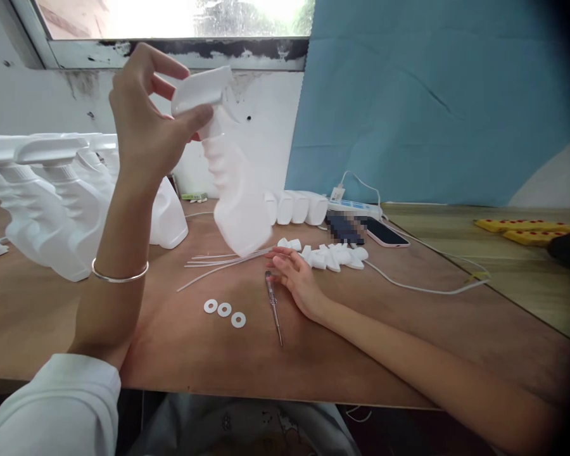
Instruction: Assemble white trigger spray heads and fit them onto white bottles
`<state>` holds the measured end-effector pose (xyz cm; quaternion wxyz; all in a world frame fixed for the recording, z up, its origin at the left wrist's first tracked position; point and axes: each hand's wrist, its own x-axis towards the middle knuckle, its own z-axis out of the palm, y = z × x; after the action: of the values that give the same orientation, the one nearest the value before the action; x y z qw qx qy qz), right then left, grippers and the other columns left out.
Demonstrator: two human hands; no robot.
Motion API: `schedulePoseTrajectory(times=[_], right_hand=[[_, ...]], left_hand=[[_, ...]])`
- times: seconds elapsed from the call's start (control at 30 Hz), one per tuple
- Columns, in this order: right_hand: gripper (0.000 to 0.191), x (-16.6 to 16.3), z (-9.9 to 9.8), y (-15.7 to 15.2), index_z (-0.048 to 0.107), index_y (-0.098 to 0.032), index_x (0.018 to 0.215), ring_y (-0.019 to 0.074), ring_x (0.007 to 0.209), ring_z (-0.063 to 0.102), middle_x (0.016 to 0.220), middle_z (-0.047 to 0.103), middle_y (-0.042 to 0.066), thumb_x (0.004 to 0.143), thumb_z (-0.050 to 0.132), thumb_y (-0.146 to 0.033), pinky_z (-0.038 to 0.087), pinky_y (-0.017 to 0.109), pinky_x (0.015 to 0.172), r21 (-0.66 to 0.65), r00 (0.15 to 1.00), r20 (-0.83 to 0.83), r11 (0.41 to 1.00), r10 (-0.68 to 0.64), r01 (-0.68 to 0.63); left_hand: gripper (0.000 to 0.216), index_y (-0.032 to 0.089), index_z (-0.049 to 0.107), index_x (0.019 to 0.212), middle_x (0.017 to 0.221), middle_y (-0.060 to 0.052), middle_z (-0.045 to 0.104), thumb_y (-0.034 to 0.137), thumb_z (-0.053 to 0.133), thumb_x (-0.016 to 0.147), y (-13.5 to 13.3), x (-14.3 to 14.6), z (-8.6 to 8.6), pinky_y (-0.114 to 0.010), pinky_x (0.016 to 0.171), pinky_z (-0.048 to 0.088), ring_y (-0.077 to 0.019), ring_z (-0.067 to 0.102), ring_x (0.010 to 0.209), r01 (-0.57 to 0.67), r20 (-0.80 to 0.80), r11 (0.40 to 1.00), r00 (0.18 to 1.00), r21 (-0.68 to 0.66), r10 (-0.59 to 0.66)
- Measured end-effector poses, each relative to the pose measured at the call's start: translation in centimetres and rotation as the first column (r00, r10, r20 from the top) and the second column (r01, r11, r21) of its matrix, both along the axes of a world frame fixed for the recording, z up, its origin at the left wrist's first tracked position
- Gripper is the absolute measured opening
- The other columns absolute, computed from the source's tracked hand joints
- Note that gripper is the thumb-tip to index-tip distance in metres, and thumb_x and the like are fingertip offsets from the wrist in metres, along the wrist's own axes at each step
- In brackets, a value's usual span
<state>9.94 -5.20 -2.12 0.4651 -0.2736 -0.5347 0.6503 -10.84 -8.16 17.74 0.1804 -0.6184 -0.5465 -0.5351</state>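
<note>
A person's left hand [145, 120] holds up a white spray bottle [240, 196] over a brown bench [171, 354]. The grip is closed around the bottle's spray head, thumb on the near side and fingers behind, and the bottle tilts so that its base points down and to the right. A silver bangle [120, 278] circles the left wrist. The right hand [300, 285] rests low over the bench with its grip relaxed, fingers loosely spread, near the handle of a slim screwdriver [273, 302] with a clear shaft. Several thin white tubes [209, 272] lie fanned out below the bottle, ending near the right fingertips; whether the fingers touch them cannot be told. Three flat white rings [225, 304] sit in a slanting line in front of the tubes. Just beyond the right hand is a cluster of small white parts [332, 258], and behind it a row of white pieces [285, 209]. More white bottles [61, 209] stand crowded on the left, partly behind the left arm. To the right lie a phone [384, 232], a power strip [356, 208] and a looping white cable [437, 291]. A blue sheet [384, 95] hangs beside a window [180, 19].
</note>
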Motion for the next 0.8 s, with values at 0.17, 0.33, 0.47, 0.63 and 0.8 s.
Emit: schedulePoseTrajectory(times=[0.17, 0.33, 0.47, 0.63, 0.8], right_hand=[[0.039, 0.3, -0.4, 0.6, 0.048, -0.021, 0.104, 0.0125, 0.092, 0.055, 0.108, 0.055, 0.003, 0.074, 0.063, -0.04, 0.047, 0.024, 0.078, 0.006, 0.98, -0.078, 0.984, 0.181, -0.181], [0.043, 0.3, -0.1, 0.4, 0.052, -0.02, 0.105, 0.0165, 0.099, 0.054, 0.112, 0.055, 0.005, 0.069, 0.069, -0.037, 0.048, 0.026, 0.08, -0.005, 0.971, -0.031, 0.972, 0.236, -0.236], [0.049, 0.3, 0.1, 0.2, 0.052, -0.02, 0.11, 0.0176, 0.102, 0.053, 0.113, 0.056, 0.005, 0.067, 0.07, -0.036, 0.046, 0.03, 0.087, 0.022, 0.967, -0.006, 0.967, 0.254, -0.254], [0.054, 0.4, -0.1, 0.1, 0.051, -0.022, 0.111, 0.0175, 0.103, 0.053, 0.113, 0.056, 0.004, 0.065, 0.071, -0.04, 0.042, 0.033, 0.094, 0.052, 0.957, 0.034, 0.955, 0.289, -0.291], [0.052, 0.4, 0.0, -0.1, 0.051, -0.022, 0.11, 0.0163, 0.1, 0.055, 0.111, 0.057, 0.004, 0.064, 0.072, -0.038, 0.042, 0.032, 0.094, 0.06, 0.954, 0.03, 0.952, 0.298, -0.3]], left_hand=[[0.038, 0.026, 0.047, 0.105, 0.109, 0.004, 0.053, 0.042, 0.06, 0.073, -0.4, 0.8, -0.9, -0.034, 0.071, 0.05, -0.0196, 0.049, 0.099, 0.297, 0.048, 0.955, 0.954, 0.002, -0.297], [0.046, 0.034, 0.047, 0.111, 0.109, 0.003, 0.057, 0.045, 0.063, 0.069, 0.5, 0.9, -1.4, -0.039, 0.078, 0.047, -0.0247, 0.051, 0.102, 0.419, 0.201, 0.899, 0.898, -0.127, -0.39], [0.041, 0.029, 0.047, 0.115, 0.107, -0.001, 0.058, 0.043, 0.053, 0.076, 1.2, 1.7, -1.5, -0.036, 0.082, 0.046, -0.0228, 0.054, 0.103, 0.608, 0.371, 0.755, 0.778, -0.246, -0.506], [0.049, 0.019, 0.055, 0.104, 0.115, -0.005, 0.055, 0.039, 0.012, 0.09, 2.2, 2.6, -2.1, -0.034, 0.084, 0.047, -0.0186, 0.052, 0.11, 0.83, 0.618, 0.429, 0.554, -0.357, -0.558], [0.054, 0.02, 0.056, 0.1, 0.11, -0.006, 0.06, 0.043, 0.009, 0.088, 2.2, 2.5, -2.2, -0.036, 0.085, 0.047, -0.0196, 0.056, 0.104, 0.86, 0.552, 0.332, 0.505, -0.389, -0.663]])
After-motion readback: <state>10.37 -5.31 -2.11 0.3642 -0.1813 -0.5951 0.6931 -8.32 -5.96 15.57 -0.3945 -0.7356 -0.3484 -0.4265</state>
